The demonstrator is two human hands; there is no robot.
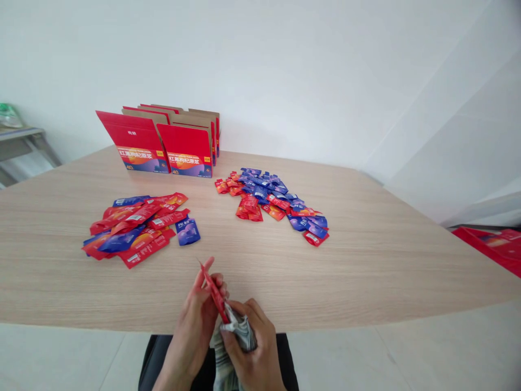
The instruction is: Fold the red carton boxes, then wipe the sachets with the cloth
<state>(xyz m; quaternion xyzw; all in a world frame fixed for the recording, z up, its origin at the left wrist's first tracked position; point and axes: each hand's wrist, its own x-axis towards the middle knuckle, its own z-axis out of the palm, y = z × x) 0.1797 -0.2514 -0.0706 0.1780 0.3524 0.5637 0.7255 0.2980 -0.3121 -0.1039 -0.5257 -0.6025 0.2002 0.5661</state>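
Note:
My left hand (199, 307) grips a red sachet (214, 293), seen nearly edge-on, at the table's front edge. In my right hand (256, 339) a striped cloth (244, 332) is bunched, and it meets the lower end of the sachet. The cloth hangs down over the lap. Beyond my left hand lies a single blue sachet (188, 232), beside a pile of long red and blue sachets (138, 224). Farther off, smaller red and blue sachets (260, 190) are heaped and trail off to the right.
Several red cardboard boxes (189, 149), tops open, stand in rows at the back left near the white wall (285, 76). At the far right a red box (494, 247) sits beyond the table (366, 260). Another table (18, 132) is at the far left.

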